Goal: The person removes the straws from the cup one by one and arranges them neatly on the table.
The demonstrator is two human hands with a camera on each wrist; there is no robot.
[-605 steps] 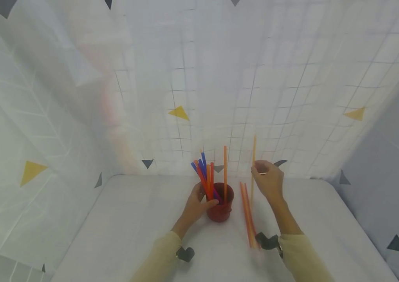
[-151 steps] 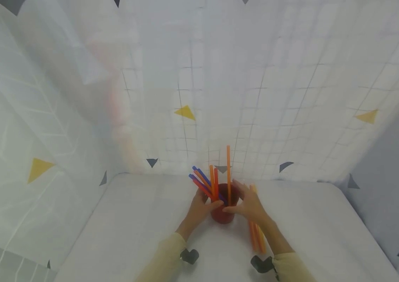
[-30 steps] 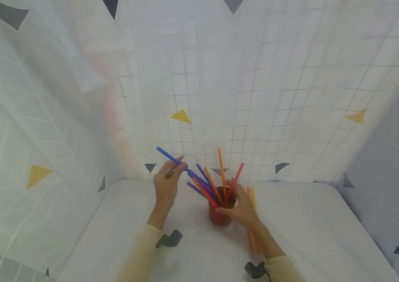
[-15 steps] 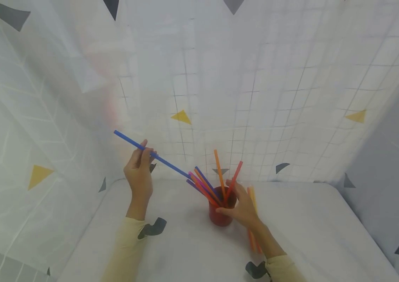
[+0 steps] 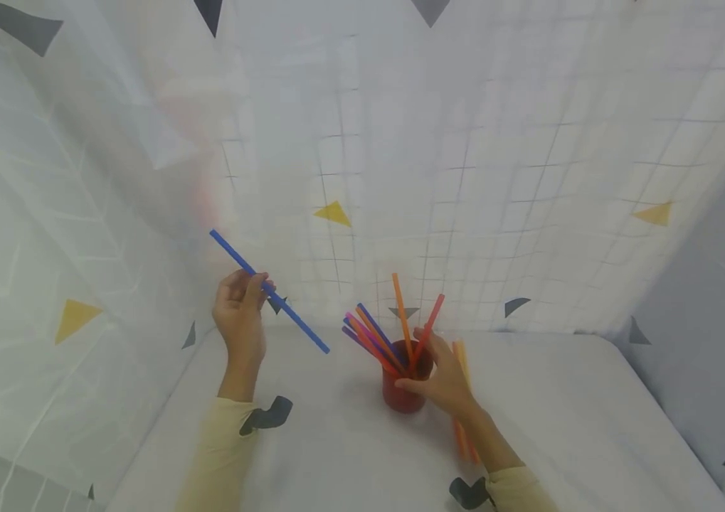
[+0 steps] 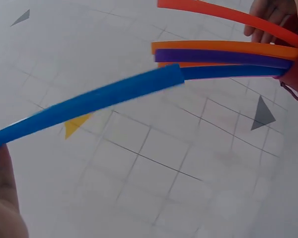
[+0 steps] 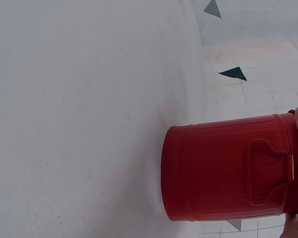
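My left hand [image 5: 238,313] is raised left of the bucket and pinches a blue straw [image 5: 298,320] between thumb and fingers. The straw slants down to the right, its lower end in the air. A small red bucket [image 5: 403,400] stands upright on the table; its side wire handle [image 7: 250,171] shows in the right wrist view. My right hand [image 5: 444,377] grips the bucket near its rim, thumb in front and fingers behind. Several purple, orange and pink straws [image 5: 375,338] lean left out of it. An orange straw [image 5: 399,302] and a red straw [image 5: 431,320] stand apart from these.
Several orange and yellow straws [image 5: 462,434] lie on the white table [image 5: 336,441] right of the bucket, partly hidden beneath my right forearm. Pale patterned sheets [image 5: 496,142] hang behind and at both sides.
My left hand, which held the bucket 5 seconds ago, has drawn the blue straw out leftward and turned it steeper. My right hand stays on the bucket; it held a yellow straw 20 seconds ago.
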